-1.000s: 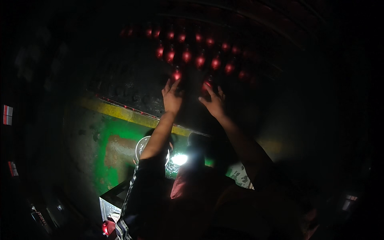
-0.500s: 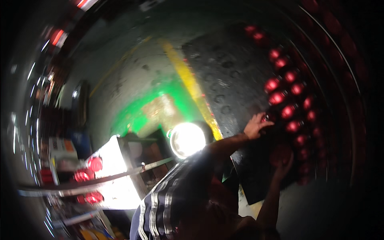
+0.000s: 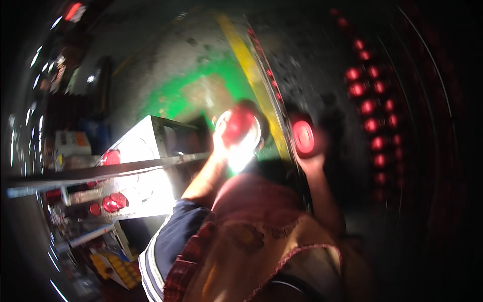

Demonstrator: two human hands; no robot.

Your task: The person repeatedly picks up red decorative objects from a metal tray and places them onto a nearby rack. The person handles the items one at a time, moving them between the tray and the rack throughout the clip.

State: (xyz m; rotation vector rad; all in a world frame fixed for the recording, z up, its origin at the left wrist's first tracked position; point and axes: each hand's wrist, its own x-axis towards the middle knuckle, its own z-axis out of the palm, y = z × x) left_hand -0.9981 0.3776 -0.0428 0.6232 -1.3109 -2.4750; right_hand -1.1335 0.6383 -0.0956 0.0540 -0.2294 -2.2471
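Observation:
My left hand (image 3: 220, 145) grips the edge of a glossy red round piece (image 3: 237, 123), blurred by motion. That piece is over a brightly lit white round vessel or lamp (image 3: 255, 135), and hides much of it. In my right hand (image 3: 313, 162) is a second red piece (image 3: 304, 137), oval from this angle, with a lighter ring on its face. My right fingers are partly hidden beneath it. It is beside the long edge of a dark table (image 3: 317, 75).
Rows of red round pieces (image 3: 370, 106) stand along the right of the dark table. At left, a brightly lit white surface (image 3: 158, 183) carries several red pieces (image 3: 114, 202), with a bar (image 3: 126, 168) crossing above it. A yellow line (image 3: 239, 48) marks the floor.
Both hands have come left, away from the rows, each bringing a red piece. My left hand is now at the bright round thing; my right is near the dark table's edge. The view has shifted.

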